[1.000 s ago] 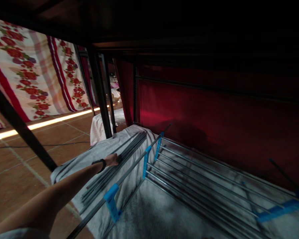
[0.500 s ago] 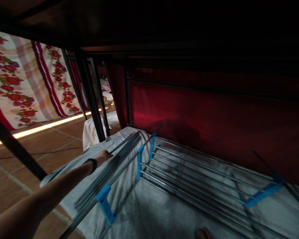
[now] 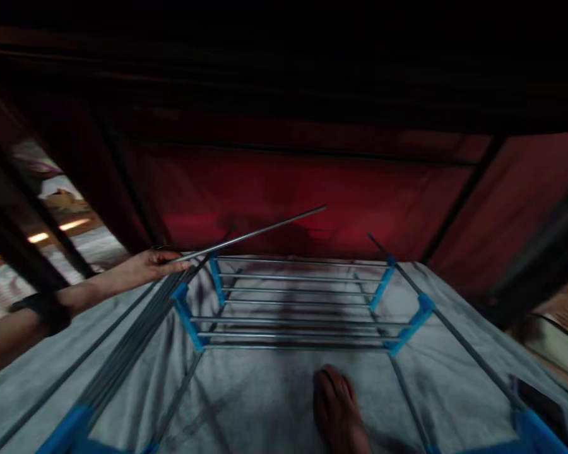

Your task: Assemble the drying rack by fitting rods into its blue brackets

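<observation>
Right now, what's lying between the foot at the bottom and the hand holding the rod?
In the head view, between the foot and the left hand gripping the metal rod lie grey cloth and the rack's near-left blue connector.

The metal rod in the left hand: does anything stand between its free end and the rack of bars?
Nothing visible does. The left hand holds the rod slanting up over the rack, open air beneath it.

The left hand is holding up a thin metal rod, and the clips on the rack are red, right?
Not quite. The left hand does hold a thin metal rod, but the head view shows the clips on the rack are blue, not red.
</observation>
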The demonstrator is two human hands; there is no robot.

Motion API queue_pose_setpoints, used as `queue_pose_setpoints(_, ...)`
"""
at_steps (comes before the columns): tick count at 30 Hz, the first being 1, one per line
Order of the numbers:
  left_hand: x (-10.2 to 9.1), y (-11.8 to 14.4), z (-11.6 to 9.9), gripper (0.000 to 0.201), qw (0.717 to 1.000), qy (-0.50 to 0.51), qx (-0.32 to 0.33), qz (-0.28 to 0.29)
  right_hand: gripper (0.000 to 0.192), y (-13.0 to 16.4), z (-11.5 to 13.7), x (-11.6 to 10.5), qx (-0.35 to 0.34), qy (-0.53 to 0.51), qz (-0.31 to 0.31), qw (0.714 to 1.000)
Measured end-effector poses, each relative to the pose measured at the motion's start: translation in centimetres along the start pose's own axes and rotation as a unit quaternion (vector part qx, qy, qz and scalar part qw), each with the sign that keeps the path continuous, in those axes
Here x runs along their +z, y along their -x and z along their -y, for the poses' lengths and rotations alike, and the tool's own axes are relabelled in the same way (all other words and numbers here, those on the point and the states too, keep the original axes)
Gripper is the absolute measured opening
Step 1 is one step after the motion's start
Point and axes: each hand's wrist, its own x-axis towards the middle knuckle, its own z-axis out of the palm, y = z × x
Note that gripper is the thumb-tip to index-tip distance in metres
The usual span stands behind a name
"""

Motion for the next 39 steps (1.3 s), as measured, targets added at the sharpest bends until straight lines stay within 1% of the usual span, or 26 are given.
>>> queue_pose_setpoints(1, 0.4, -0.7, -1.4, 0.069, 0.999, -0.005, 0.007, 0.044, 0.040, -0.4, 0.5, -0.5, -0.012, 0.018, 0.010, 1.000)
queue_pose_setpoints(2, 0.9, -1.4, -2.7, 0.067, 0.997, -0.009, 0.016, 0.074, 0.039, -0.9, 0.9, -0.9, -0.008, 0.027, 0.017, 0.999)
queue_pose_setpoints(5, 3.6, -3.0, -6.6, 0.059, 0.984, -0.028, 0.051, 0.171, 0.041, -2.0, 1.7, -2.0, 0.070, 0.017, 0.043, 0.996)
queue_pose_setpoints(6, 4.8, -3.4, -7.9, 0.057, 0.978, -0.041, 0.073, 0.189, 0.042, -2.2, 1.8, -2.3, 0.096, 0.010, 0.054, 0.994)
queue_pose_setpoints(8, 7.4, -3.6, -10.1, 0.052, 0.965, -0.074, 0.129, 0.215, 0.044, -2.5, 1.9, -2.7, 0.122, -0.003, 0.067, 0.990)
queue_pose_setpoints(11, 10.9, -3.3, -12.7, 0.045, 0.939, -0.105, 0.191, 0.266, 0.045, -2.5, 1.7, -2.9, 0.127, -0.011, 0.062, 0.990)
queue_pose_setpoints(13, 12.6, -3.1, -13.7, 0.044, 0.931, -0.114, 0.206, 0.279, 0.045, -2.4, 1.7, -2.9, 0.130, -0.015, 0.060, 0.990)
queue_pose_setpoints(15, 13.6, -3.2, -14.1, 0.043, 0.931, -0.117, 0.206, 0.278, 0.044, -2.4, 1.6, -3.0, 0.135, -0.021, 0.059, 0.989)
queue_pose_setpoints(17, 13.8, -3.7, -14.2, 0.046, 0.929, -0.112, 0.195, 0.293, 0.042, -2.4, 1.6, -3.0, 0.139, -0.028, 0.055, 0.988)
queue_pose_setpoints(20, 13.3, -5.0, -14.0, 0.056, 0.924, -0.100, 0.186, 0.319, 0.041, -2.5, 1.6, -3.1, 0.142, -0.038, 0.054, 0.988)
queue_pose_setpoints(22, 12.8, -5.8, -14.2, 0.059, 0.928, -0.110, 0.190, 0.300, 0.042, -2.5, 1.6, -3.2, 0.146, -0.043, 0.054, 0.987)
queue_pose_setpoints(24, 12.7, -6.2, -14.9, 0.057, 0.939, -0.130, 0.195, 0.250, 0.042, -2.5, 1.6, -3.3, 0.148, -0.048, 0.056, 0.986)
queue_pose_setpoints(26, 13.1, -6.4, -16.1, 0.053, 0.945, -0.141, 0.208, 0.209, 0.042, -2.5, 1.7, -3.4, 0.150, -0.051, 0.060, 0.985)
queue_pose_setpoints(28, 14.2, -6.4, -17.7, 0.049, 0.946, -0.136, 0.223, 0.190, 0.041, -2.6, 1.8, -3.4, 0.156, -0.051, 0.064, 0.984)
queue_pose_setpoints(30, 15.8, -6.2, -19.4, 0.048, 0.948, -0.123, 0.239, 0.171, 0.041, -2.6, 1.8, -3.5, 0.162, -0.048, 0.066, 0.983)
queue_pose_setpoints(31, 16.8, -6.0, -20.1, 0.049, 0.950, -0.110, 0.249, 0.150, 0.041, -2.6, 1.8, -3.5, 0.163, -0.046, 0.068, 0.983)
queue_pose_setpoints(33, 18.9, -5.2, -21.1, 0.050, 0.953, -0.072, 0.274, 0.105, 0.042, -2.5, 1.8, -3.5, 0.160, -0.044, 0.074, 0.983)
queue_pose_setpoints(34, 20.0, -4.6, -21.3, 0.049, 0.954, -0.049, 0.285, 0.084, 0.043, -2.5, 1.7, -3.5, 0.157, -0.046, 0.078, 0.983)
queue_pose_setpoints(36, 22.1, -2.8, -20.8, 0.046, 0.947, -0.005, 0.310, 0.078, 0.043, -2.3, 1.6, -3.3, 0.155, -0.052, 0.080, 0.983)
queue_pose_setpoints(38, 24.2, -0.6, -19.2, 0.042, 0.939, 0.035, 0.333, 0.081, 0.042, -2.0, 1.3, -3.0, 0.161, -0.066, 0.073, 0.982)
queue_pose_setpoints(39, 25.3, 0.7, -18.0, 0.040, 0.938, 0.050, 0.337, 0.072, 0.042, -1.8, 1.1, -2.7, 0.165, -0.078, 0.068, 0.981)
